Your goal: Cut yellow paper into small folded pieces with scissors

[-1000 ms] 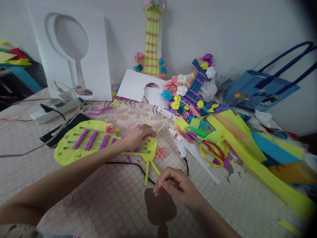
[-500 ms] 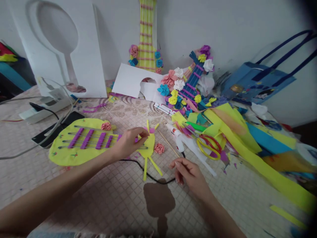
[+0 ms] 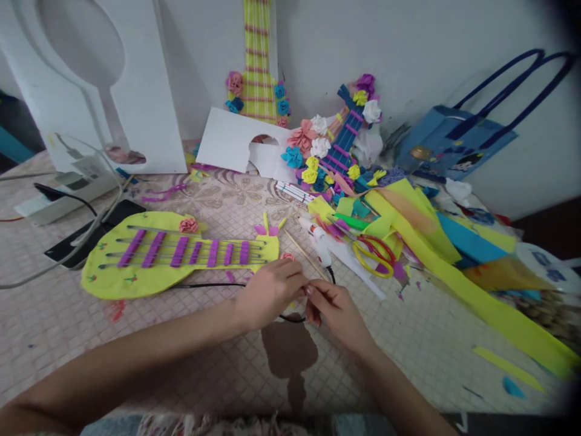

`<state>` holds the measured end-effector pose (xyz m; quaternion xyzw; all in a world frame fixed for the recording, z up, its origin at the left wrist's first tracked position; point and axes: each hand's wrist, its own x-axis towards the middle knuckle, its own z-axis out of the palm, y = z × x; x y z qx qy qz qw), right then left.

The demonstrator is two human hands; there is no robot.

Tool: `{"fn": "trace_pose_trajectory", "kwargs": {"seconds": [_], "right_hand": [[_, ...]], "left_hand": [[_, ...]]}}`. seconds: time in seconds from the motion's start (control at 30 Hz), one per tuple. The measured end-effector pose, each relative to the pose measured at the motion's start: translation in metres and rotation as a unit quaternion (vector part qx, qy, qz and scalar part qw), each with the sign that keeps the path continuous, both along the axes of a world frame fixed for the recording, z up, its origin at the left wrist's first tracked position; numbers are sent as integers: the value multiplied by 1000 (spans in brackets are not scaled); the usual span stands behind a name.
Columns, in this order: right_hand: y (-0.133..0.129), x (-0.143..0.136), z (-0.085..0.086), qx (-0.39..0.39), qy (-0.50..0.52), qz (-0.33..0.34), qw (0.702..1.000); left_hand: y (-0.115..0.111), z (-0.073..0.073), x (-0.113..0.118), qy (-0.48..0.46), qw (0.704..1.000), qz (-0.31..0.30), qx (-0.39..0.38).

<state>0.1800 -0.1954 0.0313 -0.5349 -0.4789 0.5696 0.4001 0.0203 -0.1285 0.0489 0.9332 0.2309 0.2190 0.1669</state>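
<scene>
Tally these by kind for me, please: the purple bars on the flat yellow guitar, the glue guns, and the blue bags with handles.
Purple bars on the flat yellow guitar: 7
Glue gun: 1
Blue bag with handles: 1
Total: 9

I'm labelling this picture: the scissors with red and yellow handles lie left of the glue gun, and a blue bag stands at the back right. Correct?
Not left: the head view shows the scissors to the right of the glue gun. The blue bag is as you say.
</scene>
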Motion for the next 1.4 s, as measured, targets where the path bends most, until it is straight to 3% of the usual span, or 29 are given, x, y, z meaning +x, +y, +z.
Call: {"fn": "trace_pose_trajectory", "kwargs": {"seconds": [0.07,0.13,0.27,0.43,0.53,0.63,0.77,0.87,1.03,1.13,1.27,1.4], "right_hand": [[-2,-2,1,-9,13,-10,1000],[-5,-4,4,-25,46,-18,998],[-7,-6,10,-33,103,-52,993],[-5,-11,12,-33,106,-46,993],[-5,-10,9,-27,78,-40,996],[-7,2,4,-12,27,-63,998],[-13,31,-5,23,-58,-138,988],[-13,54,-10,46,-110,-173,978],[6,77,-8,128,-181,-205,953],[24,80,-3,176,-247,-172,937],[49,76,1,231,-387,-91,888],[70,69,-4,270,-459,-9,847]], "left_hand": [[1,2,-2,17,998,-17,58],[3,6,-8,-9,998,-22,61],[6,17,-22,-102,989,46,-93],[2,22,-35,-89,929,117,-339],[9,19,-44,-118,915,124,-365],[32,22,-60,-167,900,165,-367],[70,40,-85,-203,901,255,-285],[98,51,-98,-189,913,330,-146],[150,49,-109,-13,925,379,28],[171,41,-108,81,909,397,99],[161,32,-90,141,902,396,102],[113,21,-57,121,964,228,69]]}}
